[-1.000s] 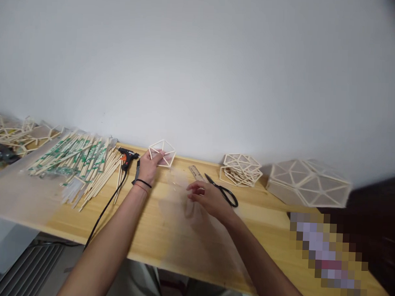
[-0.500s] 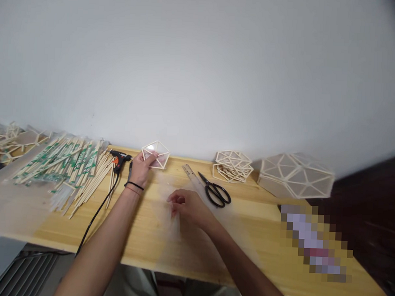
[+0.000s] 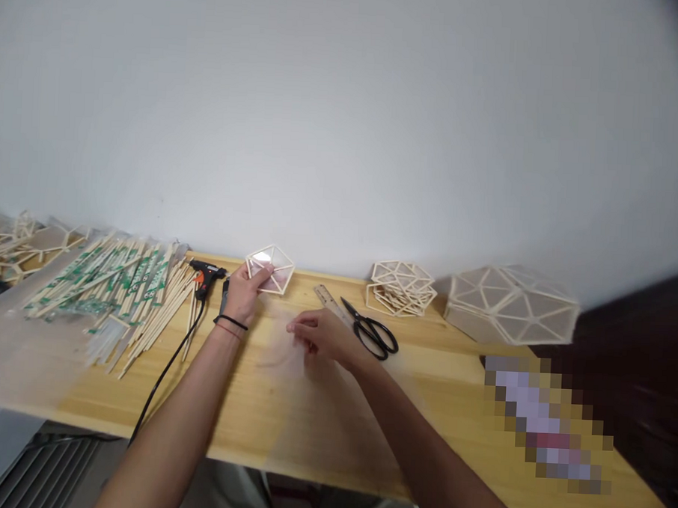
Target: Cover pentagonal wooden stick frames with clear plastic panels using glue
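Observation:
My left hand [image 3: 246, 289] grips a small pentagon frame [image 3: 282, 278] of pale wooden sticks, tilted up above the table, with spokes meeting in the middle and glossy clear film across it. The thumb lies over the front; the other fingers are behind. Lower and to the right, my right hand [image 3: 321, 334] pinches a thin translucent sheet [image 3: 281, 356], whose outline is faint against the wood. Just beyond this hand lie black-handled scissors [image 3: 376, 338] and a clear ruler [image 3: 326, 297], partly covered by the hand.
Wooden sticks [image 3: 156, 321], wrapped chopsticks [image 3: 99, 273] and a corded glue gun [image 3: 204, 274] lie left. Stacked stick frames [image 3: 402, 290] and a large covered stick-frame structure [image 3: 510, 306] stand at right. A blurred-out object [image 3: 539, 420] lies near the right edge. A wall [image 3: 344, 134] backs the table.
My right hand has risen slightly with the translucent sheet, which has shifted beneath the fingers. My left hand still holds the pentagon frame, nearly in place. The view has moved slightly.

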`<control>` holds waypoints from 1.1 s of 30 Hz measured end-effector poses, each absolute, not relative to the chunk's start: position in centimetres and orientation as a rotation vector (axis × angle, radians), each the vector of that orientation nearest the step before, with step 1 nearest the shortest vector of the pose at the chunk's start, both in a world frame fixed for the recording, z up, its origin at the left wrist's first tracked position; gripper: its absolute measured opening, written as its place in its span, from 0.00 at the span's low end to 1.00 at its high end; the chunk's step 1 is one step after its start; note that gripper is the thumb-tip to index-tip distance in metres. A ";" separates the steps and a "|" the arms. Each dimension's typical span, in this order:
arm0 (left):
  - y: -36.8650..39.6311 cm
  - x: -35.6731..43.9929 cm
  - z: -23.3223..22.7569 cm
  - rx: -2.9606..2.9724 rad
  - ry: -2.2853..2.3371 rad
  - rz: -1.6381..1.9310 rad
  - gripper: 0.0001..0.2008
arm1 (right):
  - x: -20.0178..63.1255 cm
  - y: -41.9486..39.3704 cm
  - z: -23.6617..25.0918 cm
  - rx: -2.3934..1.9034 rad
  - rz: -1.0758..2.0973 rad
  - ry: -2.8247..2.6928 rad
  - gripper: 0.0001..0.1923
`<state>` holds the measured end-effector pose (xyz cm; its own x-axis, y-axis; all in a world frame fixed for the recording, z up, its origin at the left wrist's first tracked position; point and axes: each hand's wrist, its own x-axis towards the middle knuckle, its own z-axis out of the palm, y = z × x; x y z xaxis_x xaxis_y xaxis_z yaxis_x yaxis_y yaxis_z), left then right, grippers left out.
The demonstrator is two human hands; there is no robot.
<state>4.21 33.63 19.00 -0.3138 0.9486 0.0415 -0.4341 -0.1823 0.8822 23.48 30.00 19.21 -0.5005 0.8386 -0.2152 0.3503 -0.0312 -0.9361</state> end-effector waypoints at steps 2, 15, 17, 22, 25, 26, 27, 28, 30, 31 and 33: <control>33.6 4.2 19.1 0.787 0.983 1.694 0.24 | 22.4 30.4 18.6 -1.279 1.482 -1.805 0.13; 32.1 5.9 19.6 0.989 0.955 1.446 0.23 | 24.3 30.9 18.9 -1.209 1.241 -1.613 0.08; 31.8 6.3 19.7 1.026 0.948 1.396 0.22 | 24.8 30.6 19.2 -1.155 1.271 -1.569 0.10; 31.0 7.0 19.7 1.088 0.923 1.262 0.22 | 26.1 29.8 19.3 -1.135 1.301 -1.510 0.15; 30.7 7.5 19.5 1.109 0.922 1.211 0.23 | 26.7 29.5 18.8 -1.158 1.310 -1.501 0.18; 30.7 7.6 19.5 1.114 0.929 1.210 0.23 | 26.9 29.5 18.7 -1.158 1.319 -1.498 0.20; 30.7 7.7 19.6 1.116 0.941 1.222 0.23 | 27.0 29.4 18.6 -1.155 1.331 -1.494 0.21; 30.8 7.7 19.7 1.115 0.957 1.245 0.23 | 27.1 29.3 18.5 -1.150 1.345 -1.490 0.22; 30.9 7.4 20.4 1.108 0.999 1.314 0.23 | 27.2 29.1 18.5 -1.142 1.375 -1.486 0.25; 30.9 7.0 20.9 1.103 1.019 1.351 0.23 | 27.1 29.0 18.5 -1.140 1.387 -1.487 0.26; 30.4 5.9 22.3 1.094 1.054 1.417 0.23 | 26.7 28.9 18.6 -1.145 1.390 -1.509 0.28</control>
